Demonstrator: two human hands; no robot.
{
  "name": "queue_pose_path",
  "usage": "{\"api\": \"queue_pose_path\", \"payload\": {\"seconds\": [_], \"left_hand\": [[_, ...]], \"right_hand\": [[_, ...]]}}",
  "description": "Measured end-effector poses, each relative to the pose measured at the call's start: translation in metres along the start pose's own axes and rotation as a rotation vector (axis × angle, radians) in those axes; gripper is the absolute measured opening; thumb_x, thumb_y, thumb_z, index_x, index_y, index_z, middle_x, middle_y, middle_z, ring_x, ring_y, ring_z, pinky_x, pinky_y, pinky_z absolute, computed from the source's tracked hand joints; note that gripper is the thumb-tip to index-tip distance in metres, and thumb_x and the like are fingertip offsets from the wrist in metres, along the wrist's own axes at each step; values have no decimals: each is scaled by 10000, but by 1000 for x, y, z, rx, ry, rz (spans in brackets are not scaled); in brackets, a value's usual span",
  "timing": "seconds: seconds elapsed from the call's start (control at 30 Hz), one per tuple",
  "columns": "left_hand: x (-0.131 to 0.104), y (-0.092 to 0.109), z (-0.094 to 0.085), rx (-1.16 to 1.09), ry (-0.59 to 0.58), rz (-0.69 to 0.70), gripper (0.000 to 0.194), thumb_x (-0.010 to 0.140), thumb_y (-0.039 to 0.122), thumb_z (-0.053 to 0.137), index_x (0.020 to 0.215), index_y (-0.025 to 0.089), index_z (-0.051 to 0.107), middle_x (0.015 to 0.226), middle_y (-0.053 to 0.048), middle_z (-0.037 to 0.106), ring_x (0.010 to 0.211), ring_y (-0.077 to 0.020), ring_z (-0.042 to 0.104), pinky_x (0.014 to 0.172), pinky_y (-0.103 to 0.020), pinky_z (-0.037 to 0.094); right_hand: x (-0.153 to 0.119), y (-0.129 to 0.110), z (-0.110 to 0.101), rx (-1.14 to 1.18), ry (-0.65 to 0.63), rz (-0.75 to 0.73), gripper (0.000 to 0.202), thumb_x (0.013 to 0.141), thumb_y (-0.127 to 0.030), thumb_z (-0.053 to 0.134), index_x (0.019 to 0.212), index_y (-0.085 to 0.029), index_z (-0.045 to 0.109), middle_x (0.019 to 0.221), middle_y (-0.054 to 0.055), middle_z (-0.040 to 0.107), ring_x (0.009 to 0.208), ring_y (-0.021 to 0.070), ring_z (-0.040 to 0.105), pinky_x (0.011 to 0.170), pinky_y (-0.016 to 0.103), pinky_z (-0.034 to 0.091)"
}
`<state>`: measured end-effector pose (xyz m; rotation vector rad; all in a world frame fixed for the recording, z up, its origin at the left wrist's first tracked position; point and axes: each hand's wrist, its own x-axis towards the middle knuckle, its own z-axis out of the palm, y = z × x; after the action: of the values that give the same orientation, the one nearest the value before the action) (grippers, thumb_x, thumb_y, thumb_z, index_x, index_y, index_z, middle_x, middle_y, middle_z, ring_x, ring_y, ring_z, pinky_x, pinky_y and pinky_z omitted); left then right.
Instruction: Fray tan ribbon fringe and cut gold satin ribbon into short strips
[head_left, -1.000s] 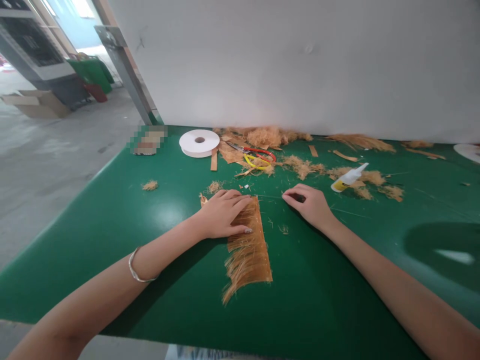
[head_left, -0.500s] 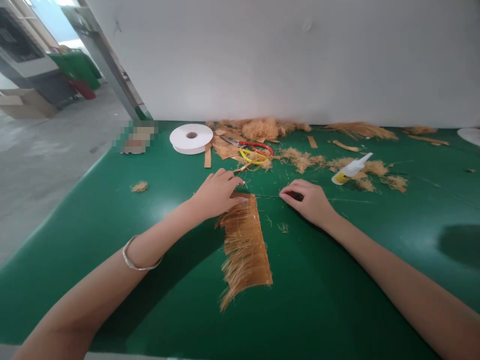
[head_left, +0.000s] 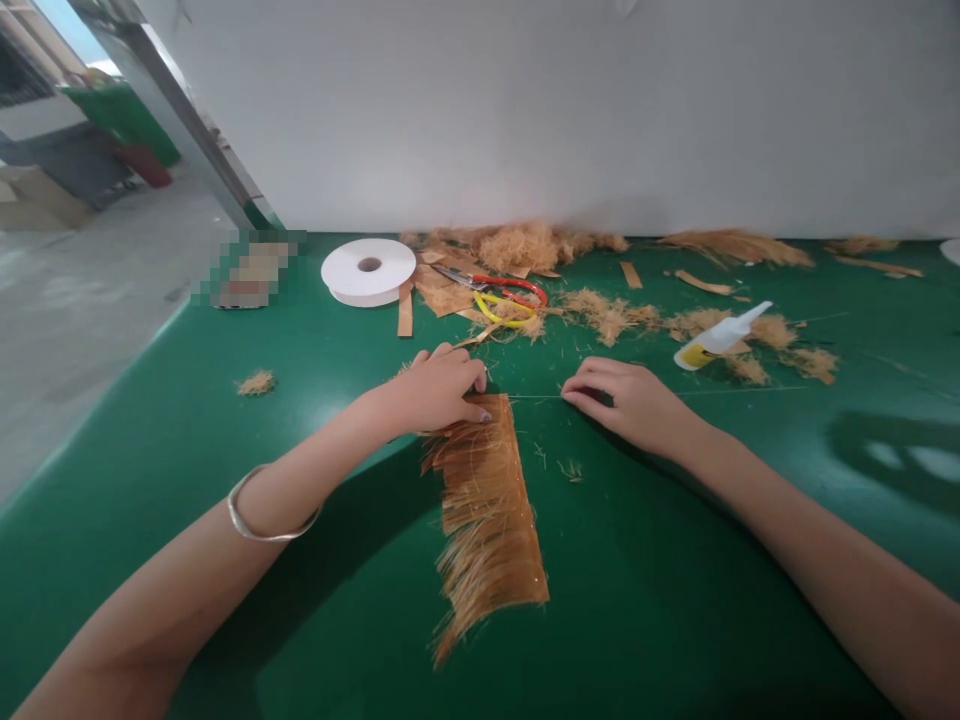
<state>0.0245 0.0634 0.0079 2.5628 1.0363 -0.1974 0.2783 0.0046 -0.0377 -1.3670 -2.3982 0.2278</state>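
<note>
A brown fibre strip [head_left: 499, 510] with a frayed, fringed left side lies lengthwise on the green table. My left hand [head_left: 435, 393] is at its far end, thumb on the strip and index finger curled at the top edge, closed on it. Tiny shiny dots run down the strip's straight right edge. From that far end a thin pale thread [head_left: 534, 397] stretches right to my right hand [head_left: 630, 402]. Thumb and forefinger there are pinched together on the thread, which continues past the hand to the right.
Behind my hands lie a white tape roll [head_left: 368, 270], scissors [head_left: 510, 300] with red and yellow handles, and heaps of brown fibre [head_left: 517, 245] along the white wall. A white glue bottle [head_left: 716, 340] lies at right. A small fibre tuft [head_left: 256, 383] sits left.
The view has shifted slightly, so the strip appears lower and larger. My left index finger has curled closer to the thumb. The right hand keeps its pinch with little movement.
</note>
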Motion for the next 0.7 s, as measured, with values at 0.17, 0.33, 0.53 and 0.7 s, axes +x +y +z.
{"api": "queue_pose_path", "payload": {"seconds": [0.17, 0.33, 0.53, 0.7], "left_hand": [[3, -3, 3, -15, 46, -6, 380, 785, 493, 500, 1017, 200, 569, 1039, -86, 552, 1036, -281, 415, 839, -392, 349], [4, -2, 1, -103, 56, 36, 262, 801, 427, 512, 916, 215, 616, 964, -60, 593, 998, -259, 470, 803, -374, 377], [5, -1, 2, -172, 83, 90, 151, 810, 259, 505, 875, 222, 637, 883, -18, 643, 924, -208, 527, 779, -331, 397], [4, -4, 7, -166, 157, 168, 135, 808, 219, 517, 865, 214, 639, 879, -17, 654, 900, -193, 541, 763, -316, 407]], "right_hand": [[-1, -3, 0, 23, 45, -12, 199, 897, -267, 436, 866, -172, 608, 843, 69, 595, 743, 168, 559, 658, 304, 445], [-2, -4, 0, 29, 66, -13, 191, 896, -265, 430, 860, -186, 600, 838, 70, 591, 744, 171, 553, 662, 308, 446], [-3, -4, 0, 45, 81, -13, 152, 881, -237, 453, 857, -188, 594, 833, 59, 590, 737, 164, 557, 651, 296, 443], [-4, -4, 2, 58, 95, -12, 128, 875, -228, 472, 859, -178, 590, 829, 56, 582, 714, 153, 553, 636, 285, 438]]}}
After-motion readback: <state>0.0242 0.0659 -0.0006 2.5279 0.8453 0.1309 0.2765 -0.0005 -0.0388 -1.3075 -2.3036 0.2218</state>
